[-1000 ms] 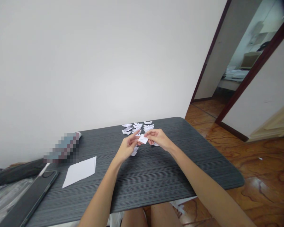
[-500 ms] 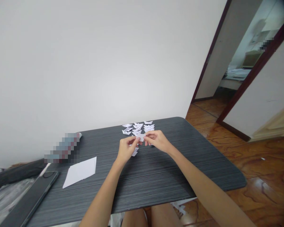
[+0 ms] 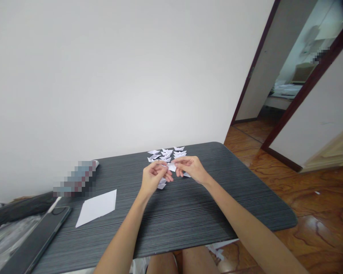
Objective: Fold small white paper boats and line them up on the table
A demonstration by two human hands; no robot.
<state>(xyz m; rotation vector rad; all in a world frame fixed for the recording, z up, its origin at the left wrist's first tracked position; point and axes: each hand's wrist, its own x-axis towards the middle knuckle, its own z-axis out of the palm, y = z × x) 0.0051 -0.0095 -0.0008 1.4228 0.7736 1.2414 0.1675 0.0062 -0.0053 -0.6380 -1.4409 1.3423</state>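
A small folded white paper (image 3: 172,167) is held above the table between my two hands. My left hand (image 3: 155,176) pinches its left end between thumb and forefinger, the other fingers loosely curled. On the opposite end, the thumb and forefinger of my right hand (image 3: 191,168) are closed. Just beyond my hands, several folded paper boats (image 3: 166,152) stand in rows on the dark table. Another paper boat (image 3: 161,186) lies below my left hand, and one more (image 3: 186,175) is partly hidden behind my right hand.
The dark striped table (image 3: 188,217) meets a white wall at the back. On its left lies a stack of white paper sheets (image 3: 97,208), with a black phone-like slab (image 3: 37,239) and a blurred-out object (image 3: 77,179) nearby. Paper scraps (image 3: 217,252) show below the front edge.
The folded paper has turned and tilted between my fingers. My left hand has rolled so its lower fingers spread out more, and my right hand has shifted slightly.
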